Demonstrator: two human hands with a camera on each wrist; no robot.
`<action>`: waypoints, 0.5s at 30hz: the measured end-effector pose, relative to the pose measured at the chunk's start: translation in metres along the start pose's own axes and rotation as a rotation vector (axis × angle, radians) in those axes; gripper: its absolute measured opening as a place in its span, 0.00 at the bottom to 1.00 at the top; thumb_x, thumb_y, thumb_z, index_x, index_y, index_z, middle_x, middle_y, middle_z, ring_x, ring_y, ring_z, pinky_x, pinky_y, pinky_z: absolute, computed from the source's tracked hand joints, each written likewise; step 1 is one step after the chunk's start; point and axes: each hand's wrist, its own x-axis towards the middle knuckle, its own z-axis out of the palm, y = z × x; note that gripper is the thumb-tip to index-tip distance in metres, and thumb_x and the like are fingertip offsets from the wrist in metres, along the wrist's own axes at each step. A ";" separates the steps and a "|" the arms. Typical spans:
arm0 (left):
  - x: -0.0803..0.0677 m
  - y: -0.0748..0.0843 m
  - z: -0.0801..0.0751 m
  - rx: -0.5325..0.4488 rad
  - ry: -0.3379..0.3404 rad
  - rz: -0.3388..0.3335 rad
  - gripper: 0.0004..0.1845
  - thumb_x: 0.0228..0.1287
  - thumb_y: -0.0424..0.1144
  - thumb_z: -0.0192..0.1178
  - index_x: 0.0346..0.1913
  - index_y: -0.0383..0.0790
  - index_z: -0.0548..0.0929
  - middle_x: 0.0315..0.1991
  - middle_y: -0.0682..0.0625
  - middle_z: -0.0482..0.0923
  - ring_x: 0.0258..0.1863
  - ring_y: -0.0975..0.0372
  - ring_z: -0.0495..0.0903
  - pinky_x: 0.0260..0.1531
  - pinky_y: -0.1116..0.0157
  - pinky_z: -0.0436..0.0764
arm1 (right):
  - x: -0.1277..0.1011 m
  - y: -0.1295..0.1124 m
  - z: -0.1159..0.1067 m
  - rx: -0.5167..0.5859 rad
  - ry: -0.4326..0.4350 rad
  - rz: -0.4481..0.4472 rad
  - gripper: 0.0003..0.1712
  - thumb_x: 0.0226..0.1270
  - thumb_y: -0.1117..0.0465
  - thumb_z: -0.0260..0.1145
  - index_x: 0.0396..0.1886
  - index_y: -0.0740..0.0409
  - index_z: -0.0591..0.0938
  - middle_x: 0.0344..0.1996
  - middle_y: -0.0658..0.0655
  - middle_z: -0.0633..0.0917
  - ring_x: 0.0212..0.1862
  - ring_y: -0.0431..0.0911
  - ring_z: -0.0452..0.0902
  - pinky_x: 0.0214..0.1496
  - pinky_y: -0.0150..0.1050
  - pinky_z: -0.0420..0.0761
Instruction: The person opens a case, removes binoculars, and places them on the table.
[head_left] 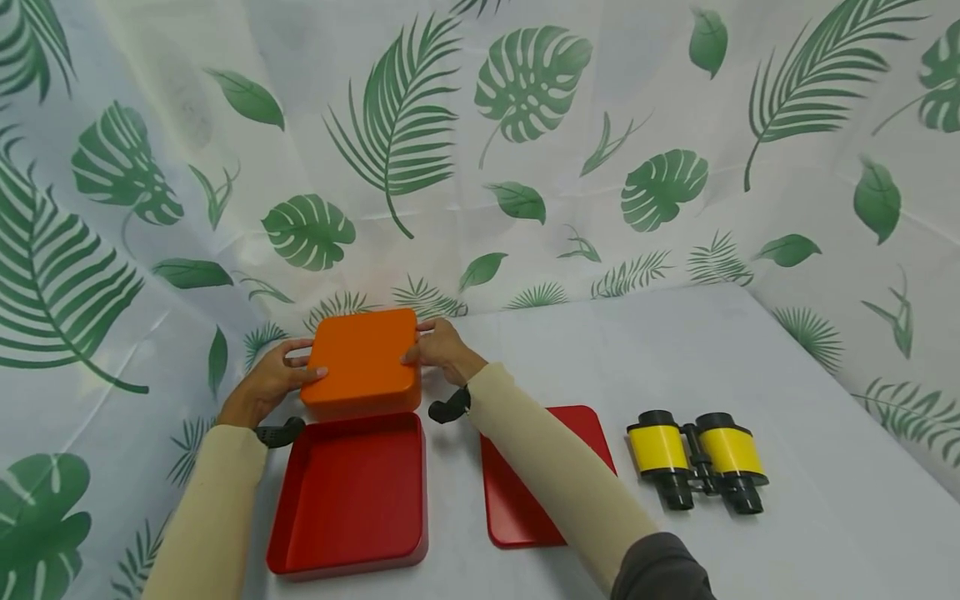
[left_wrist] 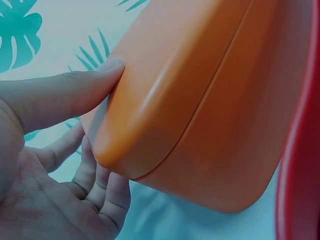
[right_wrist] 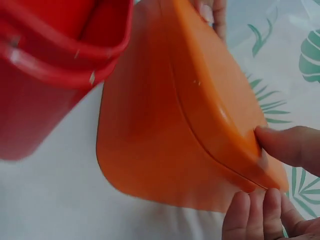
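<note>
An orange box (head_left: 363, 358) with its lid on sits at the back of the white table, just behind an open red box (head_left: 348, 492). My left hand (head_left: 273, 379) grips its left side, with the thumb on the lid's edge and the fingers curled below in the left wrist view, where the left hand (left_wrist: 75, 150) meets the orange box (left_wrist: 200, 100). My right hand (head_left: 442, 350) grips the right side in the same way. In the right wrist view the right hand (right_wrist: 287, 150) pinches a corner of the orange box (right_wrist: 190, 135). I cannot tell whether the box is off the table.
A flat red lid (head_left: 525, 500) lies right of the red box, partly under my right forearm. Yellow and black binoculars (head_left: 697, 458) stand further right. A leaf-print curtain (head_left: 525, 167) closes in the back and both sides. The red box (right_wrist: 45, 65) nearly touches the orange one.
</note>
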 end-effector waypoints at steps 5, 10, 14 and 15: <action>-0.001 0.000 0.001 -0.099 -0.005 -0.016 0.52 0.72 0.36 0.70 0.87 0.41 0.46 0.84 0.30 0.53 0.54 0.66 0.80 0.51 0.73 0.85 | 0.003 0.002 -0.002 0.113 -0.021 0.022 0.41 0.61 0.71 0.78 0.73 0.62 0.73 0.67 0.61 0.81 0.60 0.54 0.83 0.69 0.48 0.83; 0.000 -0.003 -0.001 -0.234 -0.023 -0.033 0.50 0.73 0.32 0.68 0.87 0.46 0.48 0.86 0.36 0.49 0.57 0.65 0.79 0.52 0.71 0.86 | 0.010 0.004 -0.002 0.207 -0.038 0.054 0.39 0.61 0.75 0.75 0.74 0.63 0.76 0.71 0.61 0.81 0.65 0.53 0.82 0.70 0.46 0.82; 0.001 -0.007 -0.001 -0.294 -0.032 -0.039 0.50 0.73 0.31 0.68 0.88 0.46 0.47 0.87 0.38 0.47 0.61 0.63 0.76 0.53 0.71 0.85 | 0.014 0.007 -0.002 0.243 -0.059 0.070 0.39 0.62 0.76 0.74 0.74 0.64 0.75 0.72 0.61 0.80 0.64 0.52 0.82 0.69 0.44 0.82; 0.002 -0.008 -0.001 -0.309 -0.032 -0.043 0.50 0.73 0.31 0.67 0.88 0.46 0.47 0.87 0.39 0.47 0.62 0.63 0.76 0.53 0.71 0.85 | 0.015 0.007 -0.002 0.248 -0.065 0.071 0.39 0.62 0.76 0.74 0.74 0.63 0.75 0.71 0.61 0.80 0.63 0.52 0.83 0.69 0.44 0.83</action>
